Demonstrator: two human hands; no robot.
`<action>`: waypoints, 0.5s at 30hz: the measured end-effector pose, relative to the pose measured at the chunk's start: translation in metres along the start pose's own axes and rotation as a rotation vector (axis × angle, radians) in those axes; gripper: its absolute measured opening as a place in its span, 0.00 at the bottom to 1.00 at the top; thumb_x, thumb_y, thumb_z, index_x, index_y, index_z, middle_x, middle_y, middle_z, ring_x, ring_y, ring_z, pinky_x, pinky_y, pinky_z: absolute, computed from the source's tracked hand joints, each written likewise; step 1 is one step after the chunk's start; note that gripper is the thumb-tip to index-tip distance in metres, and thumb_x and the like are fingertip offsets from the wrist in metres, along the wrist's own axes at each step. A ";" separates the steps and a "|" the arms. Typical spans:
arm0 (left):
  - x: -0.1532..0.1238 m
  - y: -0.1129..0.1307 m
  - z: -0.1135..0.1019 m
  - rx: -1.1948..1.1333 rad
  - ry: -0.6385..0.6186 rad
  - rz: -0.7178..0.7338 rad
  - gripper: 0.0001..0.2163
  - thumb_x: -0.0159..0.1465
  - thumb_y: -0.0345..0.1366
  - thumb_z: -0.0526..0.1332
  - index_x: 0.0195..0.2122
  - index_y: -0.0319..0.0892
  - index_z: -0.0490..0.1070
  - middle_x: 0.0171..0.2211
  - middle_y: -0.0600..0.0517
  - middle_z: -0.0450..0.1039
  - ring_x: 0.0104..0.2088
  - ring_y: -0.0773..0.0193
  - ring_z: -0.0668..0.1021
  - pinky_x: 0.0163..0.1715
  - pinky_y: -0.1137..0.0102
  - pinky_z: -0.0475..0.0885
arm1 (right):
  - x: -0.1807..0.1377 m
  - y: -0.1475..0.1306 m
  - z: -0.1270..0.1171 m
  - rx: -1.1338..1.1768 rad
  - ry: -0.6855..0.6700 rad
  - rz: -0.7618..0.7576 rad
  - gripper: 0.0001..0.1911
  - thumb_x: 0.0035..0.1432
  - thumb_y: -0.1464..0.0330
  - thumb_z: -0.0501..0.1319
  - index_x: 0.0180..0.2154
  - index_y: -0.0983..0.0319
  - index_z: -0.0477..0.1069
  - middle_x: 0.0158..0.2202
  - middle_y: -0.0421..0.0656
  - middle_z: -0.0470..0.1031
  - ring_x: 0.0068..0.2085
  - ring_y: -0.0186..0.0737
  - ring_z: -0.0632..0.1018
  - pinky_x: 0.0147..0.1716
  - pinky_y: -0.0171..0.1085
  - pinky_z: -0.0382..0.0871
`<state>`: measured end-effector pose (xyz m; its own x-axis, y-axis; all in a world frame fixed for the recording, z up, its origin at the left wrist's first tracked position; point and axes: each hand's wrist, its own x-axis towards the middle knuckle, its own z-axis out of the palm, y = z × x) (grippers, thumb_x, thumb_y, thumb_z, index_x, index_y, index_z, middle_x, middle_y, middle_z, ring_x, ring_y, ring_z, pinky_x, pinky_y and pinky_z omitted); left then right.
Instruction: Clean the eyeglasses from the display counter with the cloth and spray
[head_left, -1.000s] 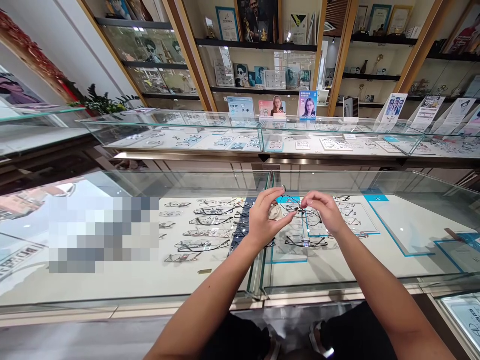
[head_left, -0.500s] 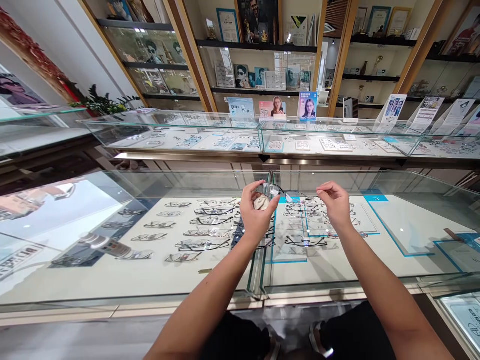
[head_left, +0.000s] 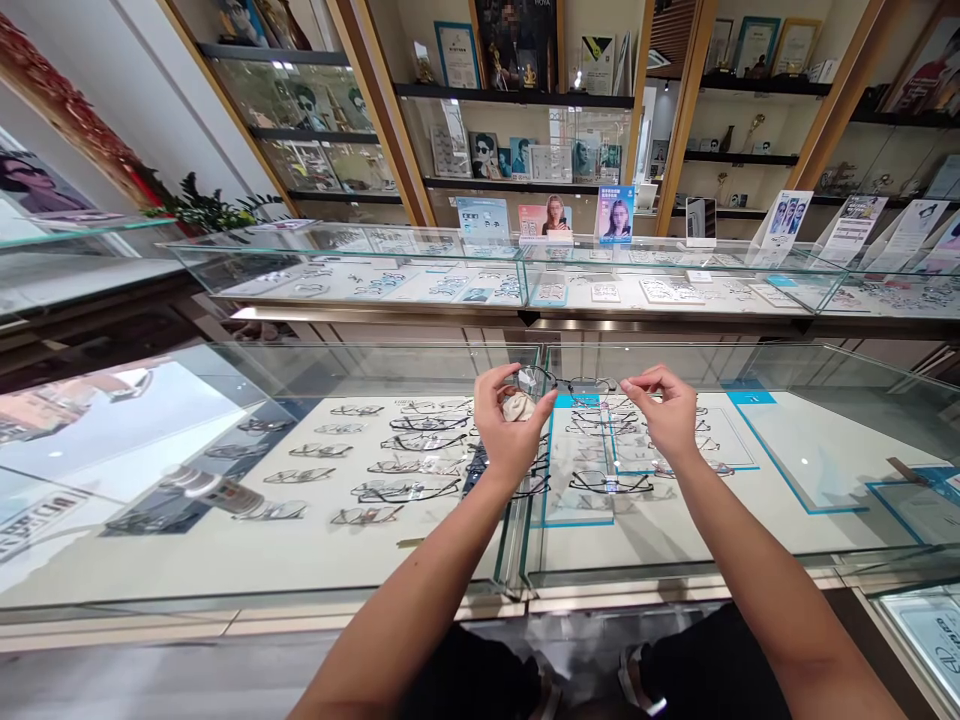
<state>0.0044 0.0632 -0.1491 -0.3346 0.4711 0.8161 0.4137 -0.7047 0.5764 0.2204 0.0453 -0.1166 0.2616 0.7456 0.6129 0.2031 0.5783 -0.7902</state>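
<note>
Black-framed glasses (head_left: 571, 385) are sitting up in the air between both hands, above the glass display counter (head_left: 675, 560), roughly over the seam between its two cases. The left hand (head_left: 510, 425) is pinching the frame's left end, thumb and forefinger closed around the lens at that side, with the frame running off to the right from that pinch. The same hand is also keeping a small beige cloth (head_left: 519, 406) tucked against the palm, just under the held lens. The right hand (head_left: 670, 412) is sitting at the frame's other end with fingers curled and thumb close to forefinger; the dark temple tip is looking as if it reaches those fingertips, but contact is too fine to make out, so I can't tell if that hand actually has it. Most of the frame is hanging free between the two hands, roughly level, front side facing away from the camera. Under the glass, rows of display frames (head_left: 420, 440) are lying on the white base left of the seam, more on the blue-outlined trays (head_left: 581, 500) right of it. A second glass counter (head_left: 525, 275) is standing behind, with promo cards (head_left: 616, 212) on top.
</note>
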 end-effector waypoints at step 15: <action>0.075 0.041 -0.006 -0.011 0.207 0.311 0.25 0.57 0.49 0.75 0.50 0.42 0.71 0.42 0.50 0.69 0.37 0.64 0.74 0.37 0.66 0.72 | 0.042 -0.059 0.005 0.015 0.038 -0.255 0.06 0.57 0.68 0.68 0.28 0.58 0.73 0.28 0.37 0.72 0.33 0.37 0.70 0.37 0.41 0.65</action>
<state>-0.0090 0.0669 -0.0644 -0.3587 0.1173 0.9261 0.5141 -0.8032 0.3009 0.2151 0.0441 -0.0445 0.2394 0.5618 0.7919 0.2528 0.7514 -0.6095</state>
